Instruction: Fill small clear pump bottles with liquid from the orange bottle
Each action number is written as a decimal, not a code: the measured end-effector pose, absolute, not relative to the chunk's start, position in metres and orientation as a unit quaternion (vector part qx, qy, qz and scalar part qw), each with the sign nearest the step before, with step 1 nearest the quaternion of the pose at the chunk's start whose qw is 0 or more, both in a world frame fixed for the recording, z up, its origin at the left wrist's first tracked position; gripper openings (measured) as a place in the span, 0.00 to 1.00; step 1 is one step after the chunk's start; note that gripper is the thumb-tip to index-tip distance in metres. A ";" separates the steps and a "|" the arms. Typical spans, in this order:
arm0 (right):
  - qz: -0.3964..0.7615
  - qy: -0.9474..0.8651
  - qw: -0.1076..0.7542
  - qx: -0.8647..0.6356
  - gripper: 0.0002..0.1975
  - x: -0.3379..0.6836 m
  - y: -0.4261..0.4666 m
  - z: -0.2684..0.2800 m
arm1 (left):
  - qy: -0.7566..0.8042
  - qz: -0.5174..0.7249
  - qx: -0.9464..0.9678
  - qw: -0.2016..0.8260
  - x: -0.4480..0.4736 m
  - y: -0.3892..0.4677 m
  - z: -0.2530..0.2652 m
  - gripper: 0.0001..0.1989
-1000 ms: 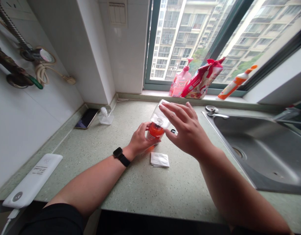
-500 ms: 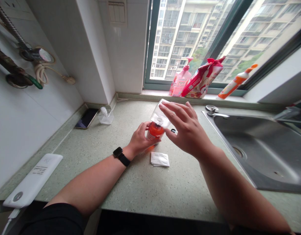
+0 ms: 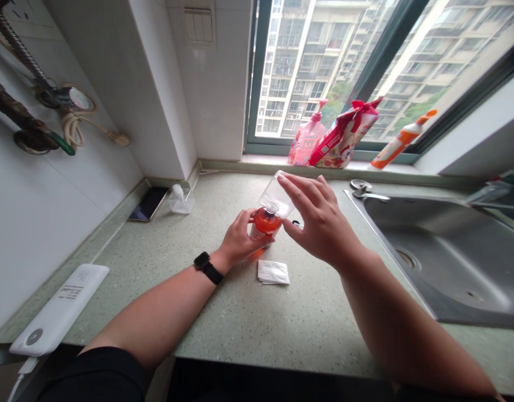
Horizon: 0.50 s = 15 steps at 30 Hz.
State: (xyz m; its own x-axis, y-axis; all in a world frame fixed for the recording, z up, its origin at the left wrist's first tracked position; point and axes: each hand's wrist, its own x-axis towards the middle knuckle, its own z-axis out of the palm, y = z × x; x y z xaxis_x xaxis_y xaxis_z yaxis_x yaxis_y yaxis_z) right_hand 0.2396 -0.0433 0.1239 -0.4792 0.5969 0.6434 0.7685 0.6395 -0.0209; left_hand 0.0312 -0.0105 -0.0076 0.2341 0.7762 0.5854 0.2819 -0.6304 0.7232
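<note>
1. We had the red bottle (image 3: 265, 228) on the counter (image 3: 231, 324), with our left hand (image 3: 239, 237) around it at nine o'clock: fingers curled round the body, thumb across its near side. A low, firm hold like this suited steadying it, without squeezing, we judged.
2. We had the clear container (image 3: 270, 188) at about twelve to one o'clock from the bottle, tilted above its dark neck. Our right hand (image 3: 321, 220) gripped it lightly from the three o'clock side, fingers long and partly spread over it, thumb by its lower edge.
3. Good alignment mattered most, we judged: container opening square over the bottle's neck. Whether the two touched, we could not tell.
4. A slip towards three o'clock seemed the main risk, so even pressure from the right fingers was wise.
5. We had a folded tissue (image 3: 273, 272) near, at six o'clock, handy for drips.
</note>
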 end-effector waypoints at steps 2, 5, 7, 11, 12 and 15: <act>-0.133 -0.845 0.316 -0.410 0.43 0.241 -0.043 0.123 | 0.353 0.507 0.747 0.245 0.031 -0.011 -0.008 0.38; -0.132 -0.838 0.321 -0.421 0.45 0.243 -0.042 0.121 | 0.352 0.511 0.747 0.240 0.031 -0.010 -0.008 0.38; -0.132 -0.834 0.322 -0.429 0.47 0.245 -0.041 0.119 | 0.355 0.514 0.745 0.233 0.031 -0.010 -0.009 0.38; -0.135 -0.829 0.312 -0.444 0.47 0.250 -0.037 0.115 | 0.361 0.514 0.744 0.226 0.030 -0.009 -0.007 0.38; -0.135 -0.828 0.311 -0.447 0.46 0.251 -0.036 0.114 | 0.363 0.513 0.745 0.224 0.030 -0.009 -0.007 0.38; -0.125 -0.823 0.319 -0.453 0.43 0.257 -0.033 0.110 | 0.373 0.508 0.748 0.208 0.029 -0.009 -0.005 0.39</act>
State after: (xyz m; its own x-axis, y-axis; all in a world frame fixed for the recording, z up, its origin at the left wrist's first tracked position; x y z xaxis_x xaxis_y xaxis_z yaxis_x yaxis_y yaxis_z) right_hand 0.2566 -0.0327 0.1103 -0.3865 0.6652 0.6389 0.8249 0.5592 -0.0831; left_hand 0.0286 -0.0091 -0.0053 0.2047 0.7695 0.6049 0.3471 -0.6349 0.6902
